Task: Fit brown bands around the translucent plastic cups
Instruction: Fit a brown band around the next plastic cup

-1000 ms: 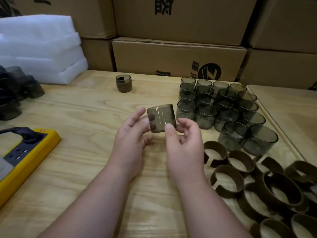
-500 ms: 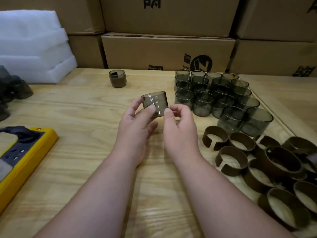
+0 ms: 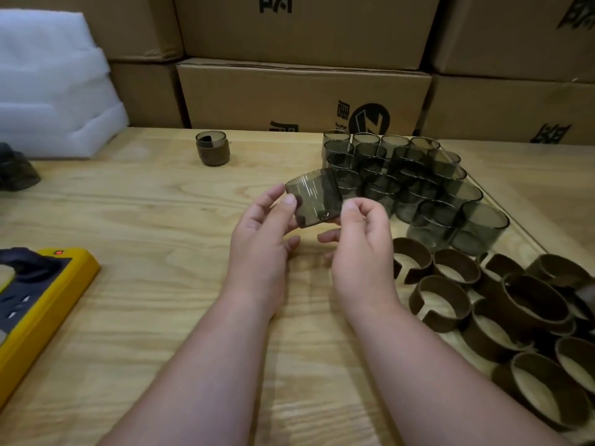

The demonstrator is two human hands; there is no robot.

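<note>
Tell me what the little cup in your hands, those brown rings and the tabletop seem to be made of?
The held cup looks like smoky, glossy plastic: the fingers show through it and light streaks its wall. The brown bands seem matte, perhaps faux leather or stiff card; split rings that hold their curve, exact material unclear. The table looks like pale, unvarnished plywood with visible grain.

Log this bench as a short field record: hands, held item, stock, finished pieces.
held item: bare translucent cup, tilted, no band on it
left hand: grips the cup's left side
right hand: fingers pinch its right edge
cup stock: cluster of bare cups, upright
band stock: brown bands loose at right
finished: one banded cup at the back
surface: wooden table
</note>
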